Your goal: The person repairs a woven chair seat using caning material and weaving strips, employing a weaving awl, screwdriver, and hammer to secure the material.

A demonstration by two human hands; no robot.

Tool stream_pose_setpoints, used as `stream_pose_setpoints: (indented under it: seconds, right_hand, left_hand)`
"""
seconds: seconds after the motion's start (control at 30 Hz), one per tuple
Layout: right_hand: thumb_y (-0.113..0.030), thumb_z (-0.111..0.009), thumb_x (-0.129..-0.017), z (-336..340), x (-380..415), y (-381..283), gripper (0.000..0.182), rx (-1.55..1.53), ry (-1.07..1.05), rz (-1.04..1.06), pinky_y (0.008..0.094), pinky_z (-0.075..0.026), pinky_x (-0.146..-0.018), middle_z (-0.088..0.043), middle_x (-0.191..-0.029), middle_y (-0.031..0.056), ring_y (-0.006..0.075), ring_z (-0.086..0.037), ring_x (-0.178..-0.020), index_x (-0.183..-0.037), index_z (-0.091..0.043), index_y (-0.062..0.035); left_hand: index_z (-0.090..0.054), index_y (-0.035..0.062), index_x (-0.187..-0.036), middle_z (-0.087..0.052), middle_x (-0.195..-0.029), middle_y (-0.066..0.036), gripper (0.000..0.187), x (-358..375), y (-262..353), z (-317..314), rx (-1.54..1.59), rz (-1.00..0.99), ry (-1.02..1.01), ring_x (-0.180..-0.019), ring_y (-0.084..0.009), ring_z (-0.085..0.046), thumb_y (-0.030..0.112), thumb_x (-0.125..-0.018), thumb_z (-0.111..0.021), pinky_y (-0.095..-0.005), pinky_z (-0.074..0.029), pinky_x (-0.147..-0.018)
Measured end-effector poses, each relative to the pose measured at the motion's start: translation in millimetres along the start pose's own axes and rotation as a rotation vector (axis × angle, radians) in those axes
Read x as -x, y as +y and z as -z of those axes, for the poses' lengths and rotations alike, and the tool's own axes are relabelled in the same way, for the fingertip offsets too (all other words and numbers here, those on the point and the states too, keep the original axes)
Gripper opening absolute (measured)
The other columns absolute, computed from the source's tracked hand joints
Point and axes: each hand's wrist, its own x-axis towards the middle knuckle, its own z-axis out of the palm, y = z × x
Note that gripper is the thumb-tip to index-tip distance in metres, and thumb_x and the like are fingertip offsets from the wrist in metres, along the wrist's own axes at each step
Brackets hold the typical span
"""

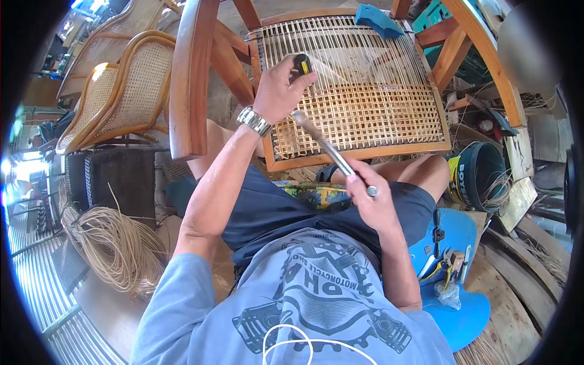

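A wooden chair frame (190, 79) lies tipped in front of me with its half-woven cane seat (371, 115) facing up. My left hand (281, 88) grips a black and yellow tool (302, 63) held against the cane strands near the seat's left side. My right hand (372, 198) holds the handle of a metal hammer (325, 146), whose head sits just below my left hand, close to the woven part. A metal watch (254, 121) is on my left wrist.
A coil of loose cane strands (112, 240) lies at the left. Two finished cane chairs (125, 91) stand behind it. A blue stool (453, 243) with small tools sits at my right, and a dark bucket (483, 173) beyond it. A blue block (378, 19) rests on the seat's far edge.
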Motion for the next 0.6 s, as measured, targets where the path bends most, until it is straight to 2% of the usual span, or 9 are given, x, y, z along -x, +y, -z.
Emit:
stream_pose_setpoints:
  seconds: [0.07, 0.1, 0.17, 0.33, 0.43, 0.53, 0.57, 0.6]
  right_hand:
    - [-0.012, -0.054, -0.104, -6.4, -12.3, 18.0, 0.036, 0.081, -0.056, 0.163, 0.0224, -0.044, -0.066, -0.056, -0.087, -0.0021, 0.0051, -0.051, -0.074, -0.137, -0.057, 0.0016]
    - [-0.012, -0.054, -0.104, -11.8, -14.3, 15.7, 0.036, 0.081, -0.051, 0.163, 0.0224, -0.044, -0.066, -0.056, -0.087, -0.0021, 0.0051, -0.051, -0.074, -0.137, -0.057, 0.0016]
    - [-0.012, -0.054, -0.104, -22.0, -17.2, 8.9, 0.036, -0.045, 0.127, 0.093, 0.0236, -0.044, -0.067, -0.055, -0.086, -0.0016, 0.0064, -0.051, -0.075, -0.137, -0.056, 0.0018]
    - [-0.011, -0.053, -0.104, -9.0, -4.2, 7.3, 0.036, 0.037, 0.035, 0.126, 0.0223, -0.043, -0.066, -0.055, -0.085, -0.0015, 0.0054, -0.049, -0.073, -0.137, -0.056, 0.0036]
    - [-0.010, -0.052, -0.104, -2.0, -3.4, 5.5, 0.037, -0.102, 0.201, 0.063, 0.0200, -0.041, -0.062, -0.056, -0.083, -0.0010, 0.0038, -0.049, -0.070, -0.137, -0.055, 0.0056]
    - [-0.012, -0.053, -0.105, 4.2, -18.8, 8.5, 0.039, -0.240, 0.335, 0.109, 0.0198, -0.040, -0.059, -0.055, -0.081, -0.0019, 0.0032, -0.049, -0.069, -0.139, -0.054, 0.0048]
    - [-0.012, -0.053, -0.105, 7.7, -20.4, 6.2, 0.039, -0.244, 0.347, 0.109, 0.0198, -0.040, -0.059, -0.055, -0.081, -0.0019, 0.0032, -0.049, -0.069, -0.139, -0.054, 0.0048]
    - [-0.012, -0.053, -0.105, 12.2, -21.6, 1.6, 0.038, -0.172, 0.265, 0.087, 0.0199, -0.040, -0.059, -0.055, -0.081, -0.0020, 0.0031, -0.048, -0.070, -0.139, -0.054, 0.0044]
  left_hand:
    - [-0.070, 0.0051, -0.110, -0.076, -0.092, -0.006, 0.029, -0.2, -0.9, -4.7, 0.008, -0.017, -0.013, -0.085, -0.0107, -0.070, 0.027, -0.093, -0.075, -0.0293, -0.054, -0.076]
    - [-0.070, 0.0050, -0.109, -0.076, -0.091, -0.006, 0.027, -0.4, 1.6, -5.3, -0.004, -0.011, -0.009, -0.084, -0.0108, -0.070, 0.026, -0.093, -0.075, -0.0291, -0.054, -0.076]
    - [-0.070, 0.0050, -0.110, -0.076, -0.092, -0.006, 0.028, 0.8, 5.2, -2.1, 0.013, 0.009, -0.017, -0.084, -0.0109, -0.070, 0.027, -0.093, -0.075, -0.0290, -0.054, -0.076]
    - [-0.070, 0.0069, -0.113, -0.076, -0.094, -0.005, 0.030, -0.7, 6.4, 2.6, 0.049, 0.020, 0.013, -0.085, -0.0100, -0.070, 0.028, -0.093, -0.076, -0.0274, -0.054, -0.076]
    - [-0.069, 0.0074, -0.110, -0.075, -0.091, -0.004, 0.028, -4.8, 8.0, -3.8, -0.002, -0.002, -0.036, -0.083, -0.0113, -0.069, 0.030, -0.093, -0.075, -0.0296, -0.053, -0.076]
    - [-0.069, 0.0079, -0.109, -0.074, -0.087, -0.005, 0.028, -9.4, 4.3, -10.8, -0.066, -0.069, -0.094, -0.078, -0.0126, -0.068, 0.031, -0.094, -0.074, -0.0314, -0.053, -0.074]
    - [-0.069, 0.0081, -0.109, -0.074, -0.087, -0.005, 0.028, -10.2, 1.4, -11.2, -0.075, -0.083, -0.116, -0.078, -0.0123, -0.068, 0.030, -0.094, -0.074, -0.0312, -0.053, -0.074]
    - [-0.069, 0.0082, -0.109, -0.074, -0.088, -0.005, 0.027, -11.4, 4.3, -9.5, -0.085, -0.097, -0.136, -0.079, -0.0120, -0.068, 0.030, -0.094, -0.074, -0.0309, -0.053, -0.074]
